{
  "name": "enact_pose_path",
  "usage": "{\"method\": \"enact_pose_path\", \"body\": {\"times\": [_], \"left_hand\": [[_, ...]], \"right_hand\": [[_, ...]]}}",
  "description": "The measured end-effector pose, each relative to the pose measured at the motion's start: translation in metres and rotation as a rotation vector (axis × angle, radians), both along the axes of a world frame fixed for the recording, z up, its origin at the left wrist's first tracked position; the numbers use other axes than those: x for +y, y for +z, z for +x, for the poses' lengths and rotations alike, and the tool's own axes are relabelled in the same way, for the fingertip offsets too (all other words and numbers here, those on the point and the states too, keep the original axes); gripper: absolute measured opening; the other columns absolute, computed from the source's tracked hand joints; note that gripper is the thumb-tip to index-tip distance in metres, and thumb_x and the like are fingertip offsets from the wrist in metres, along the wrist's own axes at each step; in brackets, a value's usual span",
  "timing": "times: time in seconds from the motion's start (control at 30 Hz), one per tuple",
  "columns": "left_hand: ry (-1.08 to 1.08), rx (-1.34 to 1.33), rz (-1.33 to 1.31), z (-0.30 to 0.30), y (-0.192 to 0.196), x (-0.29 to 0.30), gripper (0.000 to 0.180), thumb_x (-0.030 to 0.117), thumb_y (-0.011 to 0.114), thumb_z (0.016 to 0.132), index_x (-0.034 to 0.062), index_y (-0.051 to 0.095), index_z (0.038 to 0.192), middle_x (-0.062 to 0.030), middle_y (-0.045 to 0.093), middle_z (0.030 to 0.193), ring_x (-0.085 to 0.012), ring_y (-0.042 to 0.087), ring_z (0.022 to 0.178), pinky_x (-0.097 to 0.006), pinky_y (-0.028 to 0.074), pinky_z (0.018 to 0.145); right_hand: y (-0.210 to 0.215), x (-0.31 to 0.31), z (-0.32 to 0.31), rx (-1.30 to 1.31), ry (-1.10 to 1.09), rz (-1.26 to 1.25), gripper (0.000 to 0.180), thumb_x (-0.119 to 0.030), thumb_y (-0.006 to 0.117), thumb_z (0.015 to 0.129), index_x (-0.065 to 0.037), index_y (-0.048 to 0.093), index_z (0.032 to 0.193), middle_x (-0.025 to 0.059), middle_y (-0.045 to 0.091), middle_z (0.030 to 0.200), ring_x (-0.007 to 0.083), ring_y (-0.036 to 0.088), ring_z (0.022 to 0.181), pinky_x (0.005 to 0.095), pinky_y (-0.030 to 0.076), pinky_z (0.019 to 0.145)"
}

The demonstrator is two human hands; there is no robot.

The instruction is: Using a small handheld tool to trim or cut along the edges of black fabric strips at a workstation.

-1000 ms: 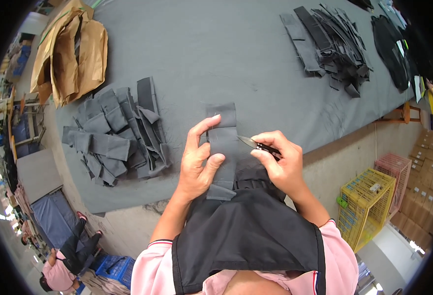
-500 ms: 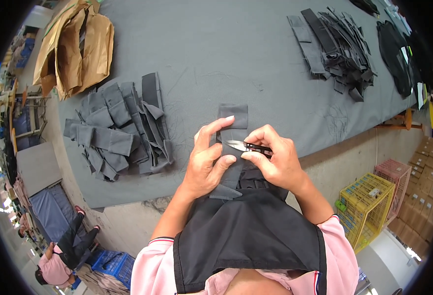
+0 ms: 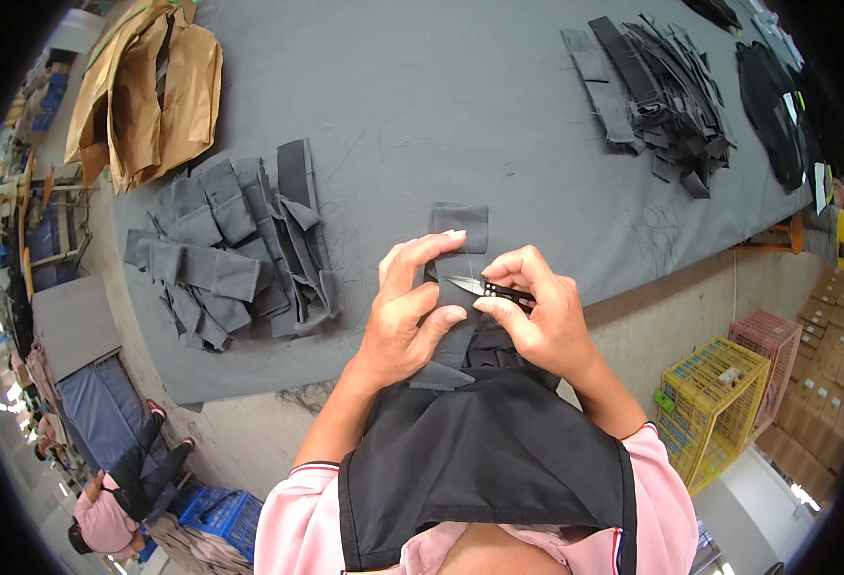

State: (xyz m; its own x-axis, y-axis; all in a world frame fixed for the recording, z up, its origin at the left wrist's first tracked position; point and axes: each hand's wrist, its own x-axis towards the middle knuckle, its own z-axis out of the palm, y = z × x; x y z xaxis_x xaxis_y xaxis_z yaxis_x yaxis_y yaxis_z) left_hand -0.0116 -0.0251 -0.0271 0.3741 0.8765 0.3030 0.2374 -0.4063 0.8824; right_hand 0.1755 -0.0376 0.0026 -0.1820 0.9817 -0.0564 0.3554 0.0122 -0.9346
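Note:
A dark grey fabric strip lies at the table's front edge, its folded far end flat on the cloth and its near end hanging toward my apron. My left hand grips its left side, fingers curled, with the index fingertip on the upper part and the thumb lower down. My right hand is shut on small thread snips with a black handle. Their blades point left over the strip, between the left index finger and thumb. A pale thread seems to run near the blade tips.
Grey fabric strips are heaped on the left, with another pile at far right. A brown paper bag stands at far left. Yellow crate and pink crate sit right of the table. Another person is at lower left.
The strip and both hands have shifted very slightly to the right. The snips' blades look closer together than before. Both holds are unchanged.

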Motion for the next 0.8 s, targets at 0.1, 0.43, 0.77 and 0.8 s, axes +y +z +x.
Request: {"method": "enact_pose_path", "body": {"times": [0.1,0.43,0.77,0.8], "left_hand": [[0.006,0.010,0.039,0.000,-0.001,-0.001,0.039,0.025,0.065,0.082,-0.0013,0.043,0.062,-0.0203,0.052,0.127,-0.0354,0.049,0.114,-0.046,0.032,0.098],[0.430,-0.177,-0.302,-0.003,-0.016,0.021,0.027,0.010,0.055,0.090,-0.0032,0.050,0.067,-0.0089,0.064,0.106,-0.0216,0.054,0.108,-0.033,0.040,0.092],[0.322,-0.488,-0.711,0.004,-0.026,0.028,0.037,0.034,0.047,0.098,-0.0007,0.062,0.096,-0.0026,0.056,0.106,-0.0094,0.049,0.090,-0.025,0.040,0.082],[0.224,-0.492,-0.659,0.001,-0.029,0.024,0.040,0.038,0.048,0.097,0.0006,0.060,0.103,-0.0047,0.054,0.112,-0.0119,0.051,0.096,-0.027,0.040,0.087]], "right_hand": [[-0.003,-0.001,-0.001,-0.002,0.004,0.008,0.024,-0.010,0.068,0.079,-0.001,0.052,0.095,0.0125,0.065,0.078,0.0218,0.067,0.069,0.0296,0.050,0.060],[-0.007,-0.021,0.001,0.256,-0.191,-0.074,0.027,0.000,0.070,0.076,-0.002,0.053,0.097,-0.0021,0.051,0.073,0.0026,0.046,0.064,0.0192,0.040,0.056],[-0.027,-0.015,-0.018,-0.190,0.062,0.612,0.043,0.003,0.069,0.053,-0.006,0.064,0.095,0.0042,0.046,0.062,0.0188,0.051,0.050,0.0293,0.044,0.049],[-0.026,-0.015,-0.015,-0.132,0.033,0.542,0.039,0.004,0.069,0.056,-0.006,0.065,0.093,0.0048,0.045,0.061,0.0180,0.051,0.051,0.0283,0.045,0.050]]}}
